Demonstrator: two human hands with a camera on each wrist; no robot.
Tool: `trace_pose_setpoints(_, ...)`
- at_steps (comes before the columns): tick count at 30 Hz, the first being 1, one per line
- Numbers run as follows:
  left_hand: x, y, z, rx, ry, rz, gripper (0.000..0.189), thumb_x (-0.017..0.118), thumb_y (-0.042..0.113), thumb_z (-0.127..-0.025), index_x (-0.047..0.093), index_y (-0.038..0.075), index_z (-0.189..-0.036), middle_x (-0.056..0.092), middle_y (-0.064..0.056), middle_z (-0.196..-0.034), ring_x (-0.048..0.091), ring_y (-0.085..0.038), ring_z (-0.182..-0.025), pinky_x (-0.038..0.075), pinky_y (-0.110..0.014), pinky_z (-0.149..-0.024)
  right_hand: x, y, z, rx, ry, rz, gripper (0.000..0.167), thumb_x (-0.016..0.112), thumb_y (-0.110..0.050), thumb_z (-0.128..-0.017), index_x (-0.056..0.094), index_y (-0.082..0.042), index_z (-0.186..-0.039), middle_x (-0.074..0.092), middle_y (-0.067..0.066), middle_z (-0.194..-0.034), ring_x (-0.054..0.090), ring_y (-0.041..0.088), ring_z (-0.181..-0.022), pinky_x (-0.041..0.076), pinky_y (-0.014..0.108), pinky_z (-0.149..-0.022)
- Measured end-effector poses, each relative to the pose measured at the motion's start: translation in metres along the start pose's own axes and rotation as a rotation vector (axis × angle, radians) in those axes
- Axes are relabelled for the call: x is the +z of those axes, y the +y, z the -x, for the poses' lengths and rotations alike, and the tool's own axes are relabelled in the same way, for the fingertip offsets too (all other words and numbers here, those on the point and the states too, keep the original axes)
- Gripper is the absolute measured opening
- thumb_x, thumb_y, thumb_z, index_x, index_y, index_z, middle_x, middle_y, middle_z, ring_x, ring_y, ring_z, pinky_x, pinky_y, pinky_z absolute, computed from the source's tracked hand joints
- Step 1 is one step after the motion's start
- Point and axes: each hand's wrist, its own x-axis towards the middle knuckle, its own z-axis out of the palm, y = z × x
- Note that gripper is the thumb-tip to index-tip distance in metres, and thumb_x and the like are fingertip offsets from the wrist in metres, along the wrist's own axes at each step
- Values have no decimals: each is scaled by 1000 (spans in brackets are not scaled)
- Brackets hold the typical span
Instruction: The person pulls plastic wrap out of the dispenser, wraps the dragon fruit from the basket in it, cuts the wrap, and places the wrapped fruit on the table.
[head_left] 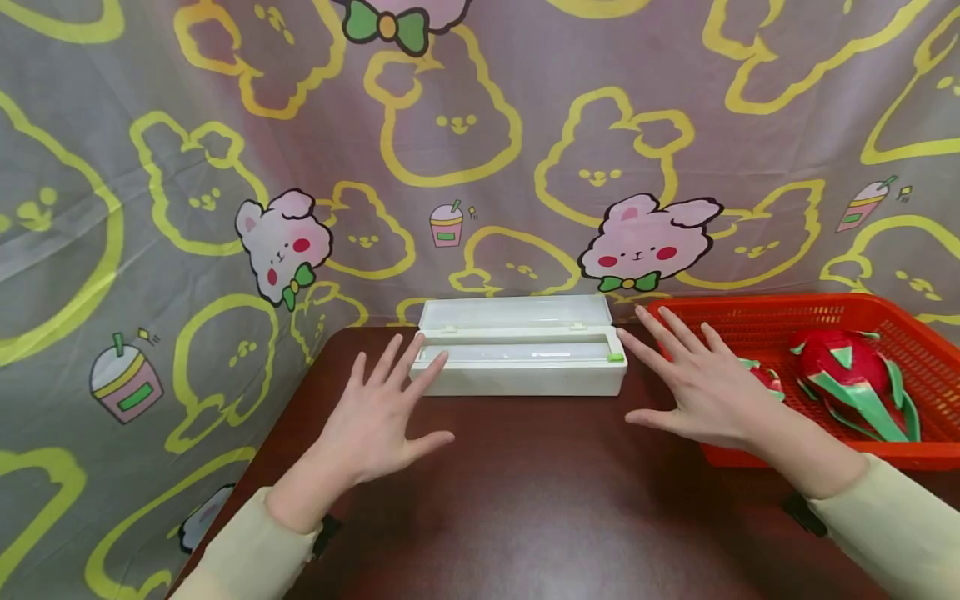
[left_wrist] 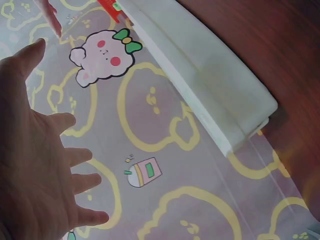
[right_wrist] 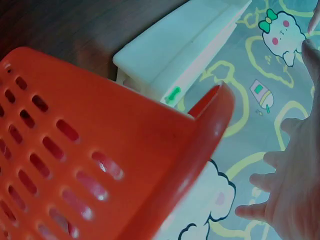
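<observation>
A long white cling film dispenser (head_left: pixel 517 382) stands at the back of the table, its clear lid (head_left: pixel 517 313) tipped up toward the curtain. Inside lies a pale roll (head_left: pixel 517 352), and a small green slider (head_left: pixel 615 357) sits at the right end. My left hand (head_left: pixel 371 429) hovers near the dispenser's left end, fingers spread and holding nothing. Over by its right end and the red basket, my right hand (head_left: pixel 708 387) is also raised with spread fingers and nothing in it. Both wrist views show the dispenser's white body (left_wrist: pixel 220 70) apart from the fingers.
A red perforated basket (head_left: pixel 750 307) stands at the right, its wall (right_wrist: pixel 145 135) close to the dispenser's end. It holds a red dragon fruit (head_left: pixel 843 367) with green scales and another partly hidden one (head_left: pixel 767 379). Behind the brown table (head_left: pixel 525 500) hangs a patterned curtain (head_left: pixel 525 75).
</observation>
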Motion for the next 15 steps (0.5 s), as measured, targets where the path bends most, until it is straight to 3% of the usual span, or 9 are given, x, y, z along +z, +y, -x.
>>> trace_pose_setpoints(15,15,-14,-3,-62,-23,94,97,50,76,-82,14,26,-157,6,-8,-162,8,-35,-146,14,-68,-107,19,-8,-20,47,-52,-130,102,59,-73,-78,14,-25,-157,9,14,-161,10,40,-143,15,71,-104)
